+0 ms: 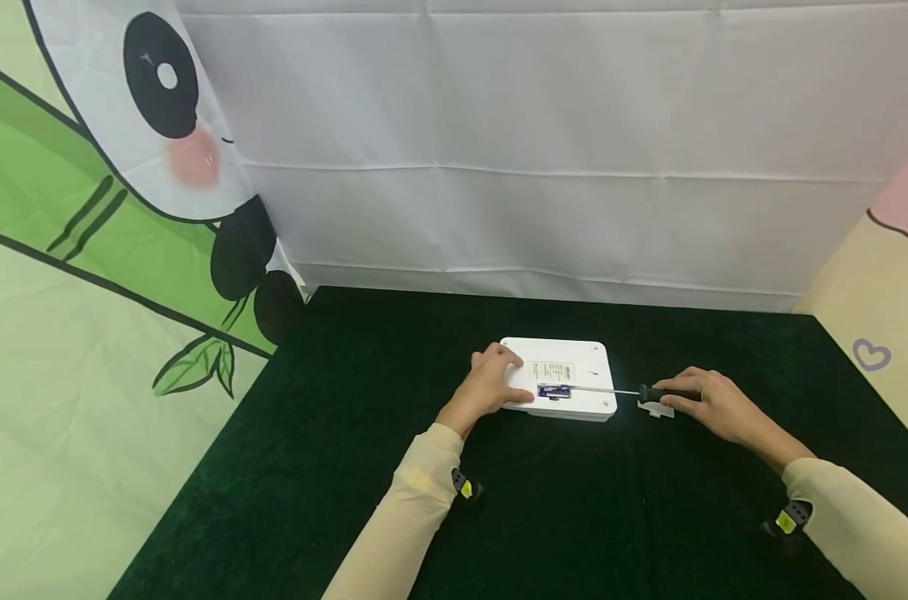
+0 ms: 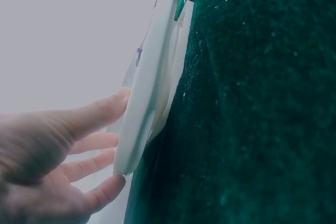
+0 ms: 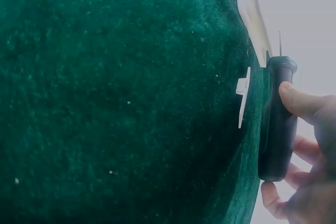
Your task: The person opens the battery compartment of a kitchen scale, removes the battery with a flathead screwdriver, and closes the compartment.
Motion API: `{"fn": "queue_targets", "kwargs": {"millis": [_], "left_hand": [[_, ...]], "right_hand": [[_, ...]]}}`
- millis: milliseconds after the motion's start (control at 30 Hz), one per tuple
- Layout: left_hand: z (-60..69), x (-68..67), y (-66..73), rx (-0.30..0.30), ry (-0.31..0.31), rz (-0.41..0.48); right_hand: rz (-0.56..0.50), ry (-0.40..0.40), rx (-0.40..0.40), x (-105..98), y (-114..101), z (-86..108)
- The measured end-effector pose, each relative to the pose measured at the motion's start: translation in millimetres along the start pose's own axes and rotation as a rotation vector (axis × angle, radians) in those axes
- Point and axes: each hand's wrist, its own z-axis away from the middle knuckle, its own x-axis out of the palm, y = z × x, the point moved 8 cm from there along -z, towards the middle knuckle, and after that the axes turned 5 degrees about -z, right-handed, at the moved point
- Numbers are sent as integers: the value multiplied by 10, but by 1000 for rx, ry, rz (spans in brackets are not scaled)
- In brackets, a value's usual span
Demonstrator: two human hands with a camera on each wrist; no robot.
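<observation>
A white flat device (image 1: 589, 358) lies on the green cloth with its labelled side up. Its small battery compartment is uncovered, with a purple-blue battery (image 1: 554, 391) in it. My left hand (image 1: 487, 382) holds the device at its left end, thumb near the front edge and fingers spread on top. In my right hand (image 1: 716, 404) is a screwdriver with a black handle (image 3: 278, 124), pinched between thumb and fingers. Its thin metal shaft lies level across the device, and the tip reaches the battery. A small white battery cover (image 1: 656, 409) lies on the cloth beneath the handle.
Dark green cloth (image 1: 559, 500) covers the table. A white curtain (image 1: 544, 150) hangs behind it, and a printed cartoon curtain (image 1: 124, 292) hangs at the left. Each wrist wears a dark band with a yellow tag.
</observation>
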Motion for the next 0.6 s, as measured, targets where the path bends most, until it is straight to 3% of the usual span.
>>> {"fn": "queue_targets", "kwargs": {"millis": [267,600], "left_hand": [[-1,0,-2,0,-1,-7],[-6,-2,-5,-3,1,-5]], "right_hand": [[-27,-11,27,39,37,18],[43,49,-50,-94,-62,44]]}}
